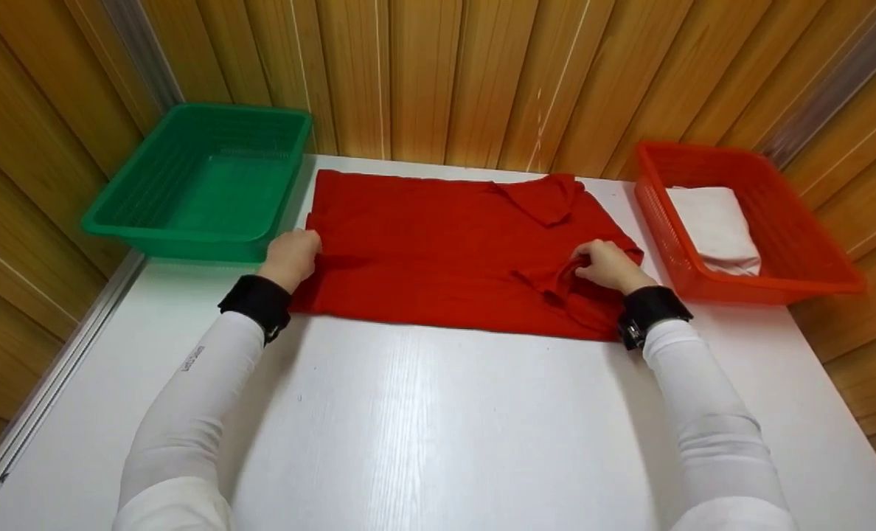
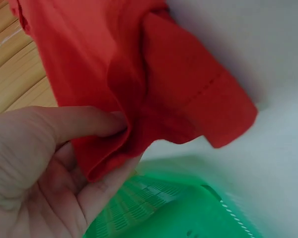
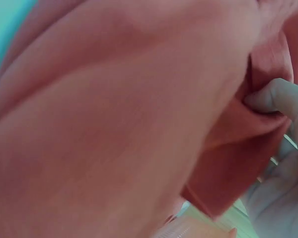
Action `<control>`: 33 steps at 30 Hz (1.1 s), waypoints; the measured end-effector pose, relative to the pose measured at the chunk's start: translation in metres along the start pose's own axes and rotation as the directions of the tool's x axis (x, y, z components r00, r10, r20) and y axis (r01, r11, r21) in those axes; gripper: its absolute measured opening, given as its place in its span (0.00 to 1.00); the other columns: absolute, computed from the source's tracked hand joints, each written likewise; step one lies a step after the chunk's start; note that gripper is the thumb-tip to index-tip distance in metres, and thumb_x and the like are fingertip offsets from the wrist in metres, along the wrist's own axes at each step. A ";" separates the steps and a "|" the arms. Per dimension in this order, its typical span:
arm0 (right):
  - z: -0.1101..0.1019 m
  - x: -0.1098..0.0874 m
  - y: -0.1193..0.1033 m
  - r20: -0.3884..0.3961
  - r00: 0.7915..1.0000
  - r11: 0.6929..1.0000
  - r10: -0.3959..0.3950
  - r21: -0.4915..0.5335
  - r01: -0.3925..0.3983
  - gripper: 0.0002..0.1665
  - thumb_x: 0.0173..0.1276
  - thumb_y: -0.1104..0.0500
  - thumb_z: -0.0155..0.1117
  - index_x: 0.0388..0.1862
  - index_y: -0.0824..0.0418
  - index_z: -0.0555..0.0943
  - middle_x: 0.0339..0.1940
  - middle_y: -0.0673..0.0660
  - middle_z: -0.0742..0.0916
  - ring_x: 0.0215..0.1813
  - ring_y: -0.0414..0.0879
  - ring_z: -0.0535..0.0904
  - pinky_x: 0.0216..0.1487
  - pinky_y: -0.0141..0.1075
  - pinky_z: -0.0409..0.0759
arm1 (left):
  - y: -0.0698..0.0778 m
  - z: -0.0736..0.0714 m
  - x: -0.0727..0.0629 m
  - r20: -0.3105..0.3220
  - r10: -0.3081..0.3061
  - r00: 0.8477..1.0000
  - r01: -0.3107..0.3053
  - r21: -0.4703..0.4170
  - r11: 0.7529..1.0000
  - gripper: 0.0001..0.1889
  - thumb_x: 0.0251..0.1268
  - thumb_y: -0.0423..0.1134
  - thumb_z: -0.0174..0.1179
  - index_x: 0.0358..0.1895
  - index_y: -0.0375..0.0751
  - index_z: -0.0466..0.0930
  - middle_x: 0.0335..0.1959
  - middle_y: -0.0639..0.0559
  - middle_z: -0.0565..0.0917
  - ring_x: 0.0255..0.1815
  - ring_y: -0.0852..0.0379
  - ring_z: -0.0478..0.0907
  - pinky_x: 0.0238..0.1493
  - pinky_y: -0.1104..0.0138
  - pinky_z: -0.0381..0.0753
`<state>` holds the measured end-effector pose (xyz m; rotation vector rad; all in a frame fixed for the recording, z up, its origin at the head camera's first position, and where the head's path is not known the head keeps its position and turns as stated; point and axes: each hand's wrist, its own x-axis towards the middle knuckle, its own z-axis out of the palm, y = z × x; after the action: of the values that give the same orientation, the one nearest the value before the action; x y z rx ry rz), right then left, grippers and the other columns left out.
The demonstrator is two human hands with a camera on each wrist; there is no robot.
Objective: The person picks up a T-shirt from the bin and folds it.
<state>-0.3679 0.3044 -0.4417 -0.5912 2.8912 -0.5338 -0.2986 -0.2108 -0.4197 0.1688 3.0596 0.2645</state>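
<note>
A red shirt (image 1: 416, 243) lies spread sideways on the table, with a pointed collar-like flap at its upper right. At its left edge my left hand (image 1: 291, 258) pinches the hem; in the left wrist view the thumb presses a fold of the shirt (image 2: 188, 84) against the fingers. My right hand (image 1: 607, 265) grips bunched fabric near the shirt's right end. The right wrist view has this hand (image 3: 283, 129) with its thumb tucked into a fold of the shirt (image 3: 114, 114), which fills most of that view.
A green basket (image 1: 187, 237) stands at the back left, close to the left hand. At the right, a red basket (image 1: 748, 289) holds a folded white cloth (image 1: 714, 225). Wood-look panels (image 1: 423, 81) close off the back and sides of the white table (image 1: 438, 428).
</note>
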 end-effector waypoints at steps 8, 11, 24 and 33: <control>-0.001 0.002 -0.002 -0.063 0.997 0.997 0.049 -0.061 -0.053 0.15 0.66 0.68 0.66 0.51 0.71 0.85 0.50 0.73 0.88 0.53 0.68 0.83 0.60 0.61 0.80 | 0.000 0.007 -0.002 -0.089 0.010 0.996 -0.007 0.032 0.999 0.11 0.68 0.25 0.55 0.43 0.28 0.88 0.44 0.26 0.87 0.46 0.29 0.85 0.47 0.42 0.86; 0.000 0.003 -0.002 -0.188 0.980 0.989 0.061 -0.120 -0.085 0.14 0.65 0.68 0.66 0.49 0.71 0.85 0.49 0.73 0.88 0.52 0.70 0.84 0.56 0.62 0.81 | 0.000 0.008 0.000 -0.101 0.007 0.995 -0.002 0.043 0.999 0.10 0.68 0.24 0.54 0.41 0.27 0.87 0.44 0.26 0.87 0.46 0.29 0.85 0.47 0.42 0.86; 0.004 0.005 0.000 -0.492 0.868 0.954 0.069 -0.222 -0.202 0.09 0.63 0.65 0.67 0.32 0.70 0.77 0.32 0.73 0.85 0.40 0.74 0.82 0.39 0.63 0.81 | 0.011 0.013 0.001 -0.143 0.077 0.987 -0.049 0.192 0.980 0.08 0.69 0.24 0.55 0.38 0.26 0.84 0.39 0.28 0.87 0.42 0.32 0.86 0.44 0.44 0.88; 0.005 0.009 -0.007 -0.285 0.911 0.942 0.299 -0.062 -0.329 0.22 0.72 0.56 0.61 0.17 0.63 0.83 0.23 0.66 0.89 0.35 0.66 0.86 0.37 0.57 0.84 | 0.021 0.021 0.003 -0.095 0.149 0.984 -0.122 0.243 0.962 0.05 0.66 0.26 0.59 0.37 0.28 0.85 0.35 0.31 0.88 0.40 0.34 0.86 0.42 0.45 0.89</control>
<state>-0.3728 0.2934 -0.4448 -0.0542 3.1998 -0.4421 -0.2981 -0.1860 -0.4367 0.3901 3.1881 -0.0893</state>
